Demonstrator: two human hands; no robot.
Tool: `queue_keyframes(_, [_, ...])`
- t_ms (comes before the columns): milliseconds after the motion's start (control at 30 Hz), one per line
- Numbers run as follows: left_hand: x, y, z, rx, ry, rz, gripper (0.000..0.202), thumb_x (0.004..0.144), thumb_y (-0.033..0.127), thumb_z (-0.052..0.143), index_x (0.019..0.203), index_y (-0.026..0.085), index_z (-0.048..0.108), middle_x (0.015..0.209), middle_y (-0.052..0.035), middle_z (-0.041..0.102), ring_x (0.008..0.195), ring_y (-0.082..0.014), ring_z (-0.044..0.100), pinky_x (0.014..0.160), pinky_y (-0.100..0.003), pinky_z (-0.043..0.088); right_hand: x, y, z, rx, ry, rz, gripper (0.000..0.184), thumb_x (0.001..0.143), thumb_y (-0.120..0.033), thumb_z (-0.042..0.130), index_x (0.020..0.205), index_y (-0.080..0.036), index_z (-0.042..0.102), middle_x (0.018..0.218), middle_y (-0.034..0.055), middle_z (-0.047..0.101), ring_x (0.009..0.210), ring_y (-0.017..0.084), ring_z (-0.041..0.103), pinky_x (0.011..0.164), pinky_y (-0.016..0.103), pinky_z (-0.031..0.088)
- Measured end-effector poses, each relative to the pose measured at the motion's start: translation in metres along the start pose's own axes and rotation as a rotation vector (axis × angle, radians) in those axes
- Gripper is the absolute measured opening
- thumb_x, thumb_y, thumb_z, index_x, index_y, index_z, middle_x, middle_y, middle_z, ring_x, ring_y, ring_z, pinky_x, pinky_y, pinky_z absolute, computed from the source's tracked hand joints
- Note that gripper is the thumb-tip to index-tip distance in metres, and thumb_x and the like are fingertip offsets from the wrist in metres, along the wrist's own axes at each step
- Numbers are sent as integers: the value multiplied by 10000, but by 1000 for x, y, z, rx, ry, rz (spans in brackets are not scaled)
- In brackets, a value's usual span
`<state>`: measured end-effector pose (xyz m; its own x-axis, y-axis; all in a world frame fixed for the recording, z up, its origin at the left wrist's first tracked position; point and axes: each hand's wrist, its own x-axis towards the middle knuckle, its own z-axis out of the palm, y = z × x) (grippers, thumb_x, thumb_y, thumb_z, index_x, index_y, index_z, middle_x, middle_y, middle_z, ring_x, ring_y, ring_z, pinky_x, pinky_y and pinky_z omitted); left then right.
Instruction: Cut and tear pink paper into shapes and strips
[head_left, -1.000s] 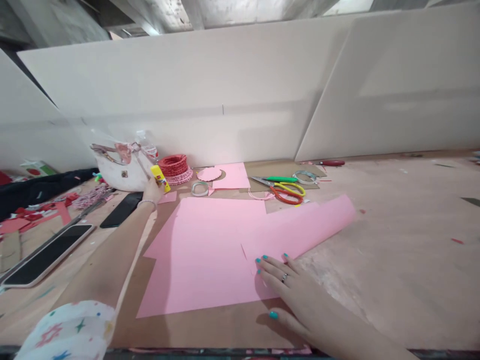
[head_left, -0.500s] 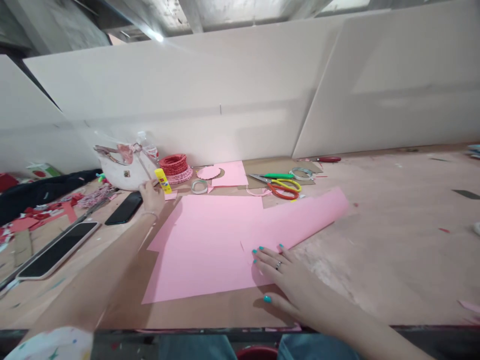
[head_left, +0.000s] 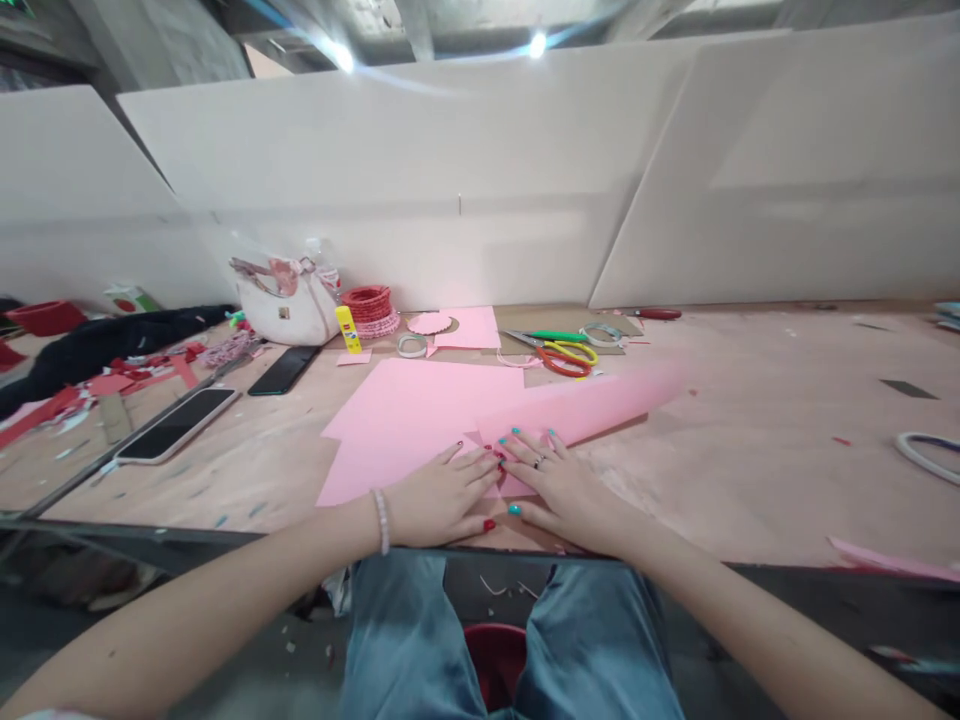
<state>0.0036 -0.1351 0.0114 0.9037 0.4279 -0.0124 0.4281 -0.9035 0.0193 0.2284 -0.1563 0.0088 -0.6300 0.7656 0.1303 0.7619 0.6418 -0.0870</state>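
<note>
A large pink paper sheet (head_left: 409,410) lies near the table's front edge, and its right part curls up off the surface. My left hand (head_left: 442,495) rests on the lower part of the paper, palm down with fingers stretched out. Beside it, my right hand (head_left: 566,490) lies flat with fingers spread at the base of the curled part. The fingertips of both hands meet or nearly meet over the paper. What lies under the palms is hidden. Neither hand grips anything that I can see.
Behind the paper are scissors (head_left: 564,360), a yellow glue stick (head_left: 348,328), a tape roll (head_left: 412,346) and red cord coils (head_left: 367,302). Two phones (head_left: 180,425) and a white handbag (head_left: 289,308) sit to the left. A white board (head_left: 375,180) stands along the back.
My left hand has come back from beside the glue stick to the paper, next to my right hand. The glue stick stays standing. The view has tilted down.
</note>
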Motion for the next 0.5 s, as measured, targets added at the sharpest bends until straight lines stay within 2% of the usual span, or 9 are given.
queue_keyframes(100, [1,-4,1,-9,6,-3,633,928,509,270,1387,75,311,1439,-151,315,1332,-249,293,1083,-387,208,1,-1,-7,-26,-7,0,497,891,-438,408,1293,-159,492,1421,146,372,1326,303,273,1056,548,198])
queue_keyframes(233, [2,-5,0,-31,28,-32,597,932,469,294,1382,76,322,1425,-149,344,1309,-232,340,1066,-353,250,2,1,-13,-50,21,84,354,911,-342,377,1110,-225,647,1422,127,376,1328,300,274,1031,563,215])
queue_keyframes(400, [1,-3,1,-37,60,-43,528,942,427,298,1375,126,331,1429,-111,353,1313,-206,334,1080,-360,222,-5,12,-17,-106,53,171,406,922,-354,332,915,-217,713,1402,126,407,1323,294,290,1031,567,201])
queue_keyframes(500, [1,-4,2,-38,55,-44,524,941,425,303,1382,141,317,1437,-95,342,1319,-202,321,1087,-364,201,-16,25,-21,-177,44,193,431,924,-369,317,877,-219,718,1385,121,431,1308,309,317,1012,576,232])
